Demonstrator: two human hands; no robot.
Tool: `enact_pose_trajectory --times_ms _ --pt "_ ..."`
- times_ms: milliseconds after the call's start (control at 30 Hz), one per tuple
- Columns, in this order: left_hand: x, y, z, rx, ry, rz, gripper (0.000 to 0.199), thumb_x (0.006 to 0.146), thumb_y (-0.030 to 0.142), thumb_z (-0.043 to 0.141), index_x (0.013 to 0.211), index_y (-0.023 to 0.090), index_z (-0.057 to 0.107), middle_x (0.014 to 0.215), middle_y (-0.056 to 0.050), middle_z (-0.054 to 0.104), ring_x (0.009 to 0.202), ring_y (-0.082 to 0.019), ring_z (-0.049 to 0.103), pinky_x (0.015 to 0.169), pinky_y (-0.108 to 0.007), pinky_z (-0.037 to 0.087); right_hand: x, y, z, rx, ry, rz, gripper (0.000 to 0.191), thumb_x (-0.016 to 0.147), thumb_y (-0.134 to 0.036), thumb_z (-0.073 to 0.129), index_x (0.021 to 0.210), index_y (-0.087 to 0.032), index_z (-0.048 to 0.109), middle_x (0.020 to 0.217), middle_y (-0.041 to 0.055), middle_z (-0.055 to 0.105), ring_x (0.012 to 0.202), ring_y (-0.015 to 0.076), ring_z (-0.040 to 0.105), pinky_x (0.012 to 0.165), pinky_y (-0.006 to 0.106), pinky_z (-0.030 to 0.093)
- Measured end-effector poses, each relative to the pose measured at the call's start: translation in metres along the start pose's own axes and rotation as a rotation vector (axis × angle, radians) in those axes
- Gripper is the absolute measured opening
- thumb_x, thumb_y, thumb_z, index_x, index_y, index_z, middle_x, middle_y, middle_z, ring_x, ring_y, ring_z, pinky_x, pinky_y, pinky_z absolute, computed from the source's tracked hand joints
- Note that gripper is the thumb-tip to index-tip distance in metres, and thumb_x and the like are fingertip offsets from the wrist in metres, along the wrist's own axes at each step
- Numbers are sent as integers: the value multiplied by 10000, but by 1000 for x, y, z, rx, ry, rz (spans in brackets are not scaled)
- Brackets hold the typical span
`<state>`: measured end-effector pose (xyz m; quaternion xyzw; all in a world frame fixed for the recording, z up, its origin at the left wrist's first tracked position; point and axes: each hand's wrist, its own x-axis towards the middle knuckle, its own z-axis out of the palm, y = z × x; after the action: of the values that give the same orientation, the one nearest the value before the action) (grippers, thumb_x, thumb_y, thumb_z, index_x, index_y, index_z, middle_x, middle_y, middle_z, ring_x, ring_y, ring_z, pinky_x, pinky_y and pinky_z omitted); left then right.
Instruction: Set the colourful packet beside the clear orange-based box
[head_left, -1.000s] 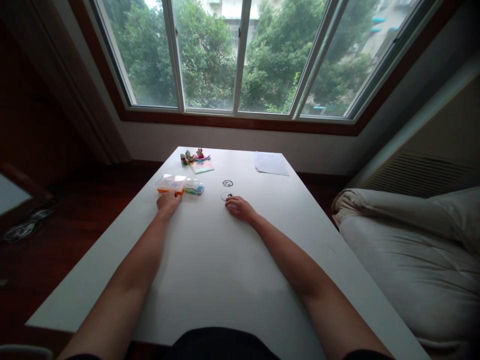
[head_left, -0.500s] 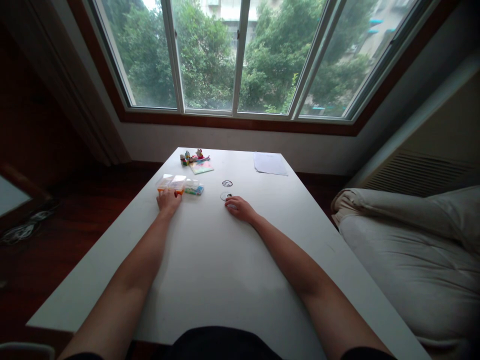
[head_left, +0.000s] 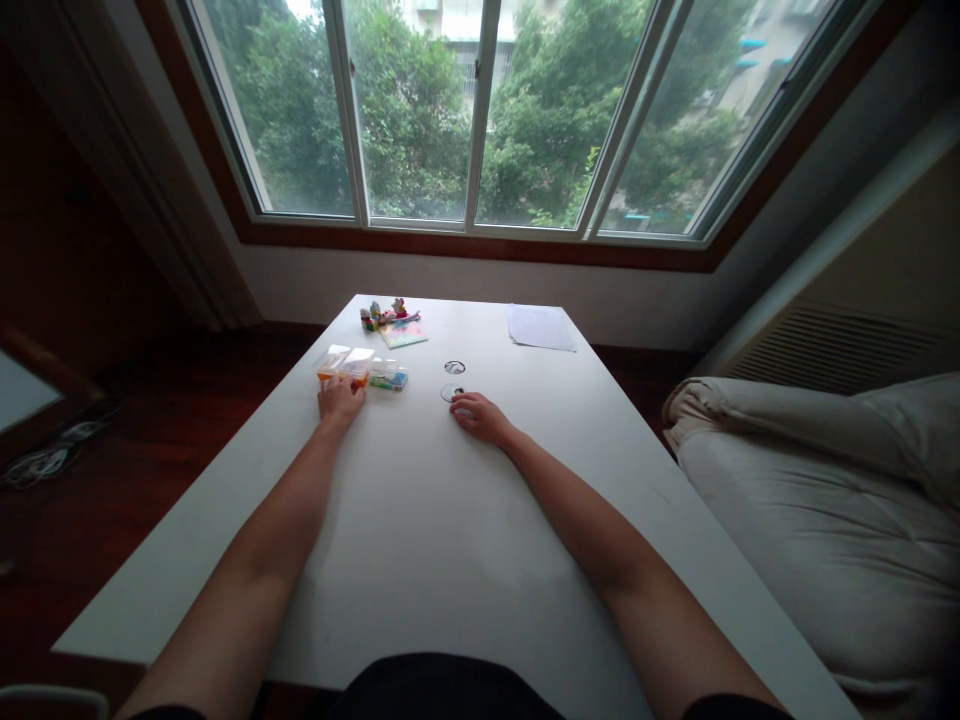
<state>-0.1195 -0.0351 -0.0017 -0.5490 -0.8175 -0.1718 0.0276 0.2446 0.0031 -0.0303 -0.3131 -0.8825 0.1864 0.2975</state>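
Note:
My left hand has its fingers curled over the near edge of an orange plastic box with raised clear lids. Touching or just beside that box, to its right, lies a clear case with green and blue contents. Further right, my right hand rests on the white table, fingers bent and close together at a thin clear round piece. A small dark bit shows by its fingertips, too small to name. Beyond it lies a dark-rimmed ring with dark lines inside.
Several small colourful figures stand at the far left of the table, by a pastel card. White paper sheets lie far right. A cushioned pale seat stands right of the table; cables lie on the floor left.
My left hand and the orange box have shifted slightly to the right, towards the clear case. My right hand and the round pieces are unchanged.

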Motion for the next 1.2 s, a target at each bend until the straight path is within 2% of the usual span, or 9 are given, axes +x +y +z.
enact_pose_trajectory --times_ms 300,433,533,633,700,800,900,1200 --pt "2 -2 3 -17 1 29 306 905 409 524 1046 207 705 1241 -147 632 1198 -337 534 1000 -431 470 0 3 2 -4 -10 -6 187 909 -276 636 1056 -263 752 1306 62 662 1254 225 581 1100 431 463" --pt "-2 7 -1 -24 34 80 274 928 363 495 988 198 705 1157 -134 676 1125 -312 577 984 -415 472 0 4 2 -9 -7 -10 188 905 -267 638 1057 -262 749 1314 62 659 1248 233 583 1090 438 471" --pt "-9 22 -4 -75 24 189 260 939 334 484 993 200 700 1100 -110 697 1059 -275 614 951 -381 484 0 4 2 -15 -7 -6 186 907 -275 636 1054 -270 749 1310 57 661 1253 228 582 1089 432 471" --pt "-19 38 -5 -154 -80 364 259 941 323 496 1066 226 701 1078 -70 709 985 -235 642 891 -339 500 0 3 1 -16 -5 -9 182 906 -279 637 1049 -276 750 1303 56 663 1257 226 582 1094 427 469" --pt "-25 46 -4 -180 -141 453 289 945 318 505 1153 248 693 1068 -52 717 971 -222 651 907 -332 497 -1 3 1 -16 -4 -11 186 905 -269 638 1055 -274 749 1306 57 662 1261 230 580 1095 431 467" --pt "-31 53 0 -151 -169 525 368 951 331 516 1282 258 658 1157 -64 710 1065 -242 642 1001 -360 466 -1 3 0 -19 -9 -9 194 907 -260 634 1064 -269 746 1317 55 657 1266 232 577 1095 435 467" --pt "-31 54 4 -80 -150 539 415 953 361 521 1332 241 639 1280 -96 670 1181 -276 603 1058 -388 435 -1 3 0 -21 -7 -8 186 904 -265 639 1056 -275 747 1312 49 661 1260 227 581 1089 431 474" --pt "-31 54 7 -31 -157 526 482 967 390 503 1420 236 564 1327 -112 641 1213 -281 580 1067 -383 416 0 1 0 -10 -12 4 188 905 -271 635 1050 -270 755 1300 61 665 1264 226 578 1100 430 461"
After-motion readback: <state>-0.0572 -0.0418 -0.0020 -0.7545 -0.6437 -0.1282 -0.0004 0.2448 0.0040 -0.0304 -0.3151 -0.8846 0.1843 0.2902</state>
